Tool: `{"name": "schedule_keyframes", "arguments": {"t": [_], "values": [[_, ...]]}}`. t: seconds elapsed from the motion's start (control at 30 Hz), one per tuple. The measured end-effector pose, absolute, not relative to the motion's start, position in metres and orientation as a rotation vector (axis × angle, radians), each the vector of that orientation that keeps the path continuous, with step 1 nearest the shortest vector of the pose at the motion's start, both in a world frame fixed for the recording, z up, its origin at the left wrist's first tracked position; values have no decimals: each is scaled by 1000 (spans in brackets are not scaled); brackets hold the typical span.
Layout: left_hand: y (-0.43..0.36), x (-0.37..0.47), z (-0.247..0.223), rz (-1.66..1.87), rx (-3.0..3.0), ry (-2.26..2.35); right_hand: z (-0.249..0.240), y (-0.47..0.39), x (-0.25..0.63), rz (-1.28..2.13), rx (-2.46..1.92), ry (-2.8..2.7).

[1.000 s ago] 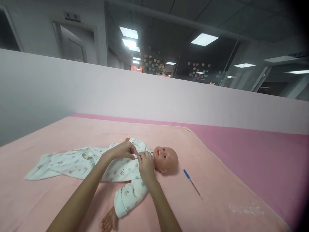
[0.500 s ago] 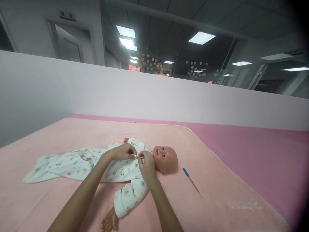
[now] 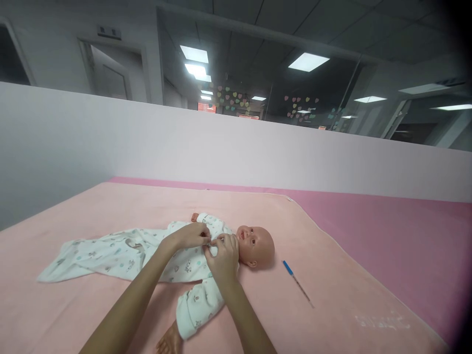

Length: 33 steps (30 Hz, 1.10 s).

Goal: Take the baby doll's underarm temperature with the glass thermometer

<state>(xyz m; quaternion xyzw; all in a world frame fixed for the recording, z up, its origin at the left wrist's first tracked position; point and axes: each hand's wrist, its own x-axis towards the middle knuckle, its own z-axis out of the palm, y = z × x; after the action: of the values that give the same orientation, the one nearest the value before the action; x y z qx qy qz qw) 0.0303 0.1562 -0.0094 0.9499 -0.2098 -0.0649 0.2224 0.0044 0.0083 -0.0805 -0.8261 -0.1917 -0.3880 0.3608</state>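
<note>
A baby doll [image 3: 256, 248] lies on its back, its bald head toward the right. It wears a white baby gown [image 3: 106, 253] with small printed figures and green dots. Over the doll's chest my left hand [image 3: 191, 235] is closed, its fingertips pinching a thin white tie of the gown. Close against it, my right hand [image 3: 224, 255] also pinches at the tie with thumb and fingers. The fingers hide most of the tie and the upper chest. One sleeve [image 3: 199, 305] stretches toward me, the doll's hand poking out of its cuff.
A thermometer-like stick with a blue end [image 3: 288, 268] lies right of the doll's head. Under everything spreads a peach blanket [image 3: 332, 295] over a pink surface [image 3: 387, 236]. A white low wall [image 3: 236, 152] stands behind, with glass panels above it.
Both hands remain at the doll's chest, and their fingers have drawn closer together around the tie. The whole view has shifted slightly, so everything appears a little lower and farther right.
</note>
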Motion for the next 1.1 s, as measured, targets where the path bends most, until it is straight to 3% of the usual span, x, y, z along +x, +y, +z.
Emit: {"name": "schedule_keyframes", "arguments": {"t": [0.53, 0.83, 1.1], "values": [[154, 24, -1, -133, 2754, -491, -77, 17, -6, -995, -2197, -440], [194, 10, 19, -316, 2715, -270, -66, 26, -5, -834, -2102, -746], [202, 9, 12, -299, 2697, -370, -64, 56, -7, -856, -2242, -855]]}}
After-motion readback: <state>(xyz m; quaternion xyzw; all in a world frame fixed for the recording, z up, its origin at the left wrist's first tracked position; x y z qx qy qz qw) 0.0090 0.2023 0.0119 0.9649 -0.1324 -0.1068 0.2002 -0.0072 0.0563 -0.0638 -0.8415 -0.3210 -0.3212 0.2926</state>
